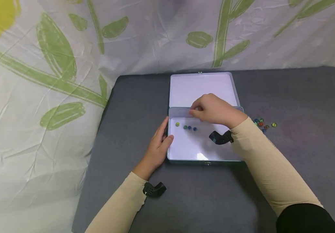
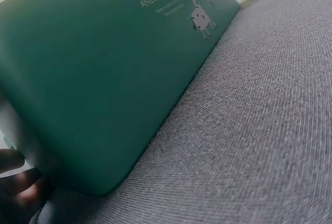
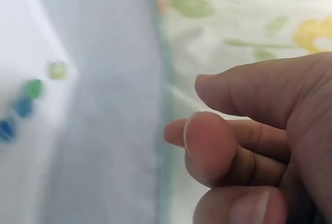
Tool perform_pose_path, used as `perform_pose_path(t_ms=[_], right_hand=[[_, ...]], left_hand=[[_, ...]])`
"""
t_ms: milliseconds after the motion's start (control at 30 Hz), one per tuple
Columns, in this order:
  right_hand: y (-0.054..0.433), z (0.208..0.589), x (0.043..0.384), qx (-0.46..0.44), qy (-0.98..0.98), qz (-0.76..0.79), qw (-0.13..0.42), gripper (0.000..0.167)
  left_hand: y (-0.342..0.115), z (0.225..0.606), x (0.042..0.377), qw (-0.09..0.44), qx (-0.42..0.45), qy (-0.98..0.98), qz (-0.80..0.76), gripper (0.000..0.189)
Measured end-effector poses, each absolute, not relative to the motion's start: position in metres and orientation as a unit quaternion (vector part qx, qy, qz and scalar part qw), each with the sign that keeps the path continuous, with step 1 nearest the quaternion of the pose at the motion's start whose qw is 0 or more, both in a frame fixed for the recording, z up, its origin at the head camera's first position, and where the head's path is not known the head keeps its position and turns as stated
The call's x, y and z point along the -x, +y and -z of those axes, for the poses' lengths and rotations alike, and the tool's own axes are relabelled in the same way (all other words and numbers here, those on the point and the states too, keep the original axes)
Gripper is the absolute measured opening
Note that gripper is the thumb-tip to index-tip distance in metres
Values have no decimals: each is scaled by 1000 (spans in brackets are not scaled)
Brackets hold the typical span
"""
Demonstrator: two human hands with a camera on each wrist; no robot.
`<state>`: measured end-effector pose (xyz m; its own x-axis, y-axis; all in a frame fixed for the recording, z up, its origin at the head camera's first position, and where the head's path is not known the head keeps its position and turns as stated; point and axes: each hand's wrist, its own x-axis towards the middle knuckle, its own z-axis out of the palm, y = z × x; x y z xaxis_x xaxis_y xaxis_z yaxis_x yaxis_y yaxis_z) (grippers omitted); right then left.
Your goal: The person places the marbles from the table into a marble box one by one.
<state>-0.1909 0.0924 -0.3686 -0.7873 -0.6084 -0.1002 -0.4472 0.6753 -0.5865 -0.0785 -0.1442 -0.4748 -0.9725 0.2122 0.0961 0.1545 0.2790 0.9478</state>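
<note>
A shallow green tin box (image 1: 182, 149) with a white inside lies with its lid (image 1: 198, 85) hinged back. My left hand (image 1: 155, 149) rests against the box's left side, thumb by the rim. In the left wrist view, fingertips touch the green outer wall (image 2: 104, 79). Above the box's back part hovers my right hand (image 1: 216, 110), its fingers bent and the thumb apart from them. Nothing shows between those fingers in the right wrist view. On the box floor sit a yellow-green marble (image 1: 177, 124), a green marble (image 1: 185, 127) and two blue marbles, one nearer the middle (image 1: 195, 129).
Several loose marbles (image 1: 260, 124) lie on the dark grey tabletop (image 1: 301, 97) right of the box, partly hidden by the right forearm. A metal clasp (image 1: 208, 163) is on the box's front. Behind the table hangs a white sheet (image 1: 155, 38) with a green leaf print.
</note>
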Motion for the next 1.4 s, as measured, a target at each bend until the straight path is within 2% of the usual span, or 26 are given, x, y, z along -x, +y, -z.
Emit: perform_pose_path(t_ms=[200, 367, 733, 1133, 1400], right_hand=[[125, 337, 182, 228, 925, 284, 107, 25], [152, 327, 176, 198, 937, 275, 86, 26], [190, 341, 161, 158, 947, 270, 74, 30], [231, 351, 153, 82, 944, 300, 106, 50], [264, 356, 150, 52, 953, 288, 81, 53]], left_hand=[[-143, 479, 78, 16, -121, 796, -592, 67], [-143, 480, 79, 12, -121, 795, -595, 68], [-142, 478, 78, 20, -110, 794, -598, 68], [-142, 478, 78, 21, -108, 793, -599, 68], [-142, 478, 78, 22, -110, 794, -597, 67]])
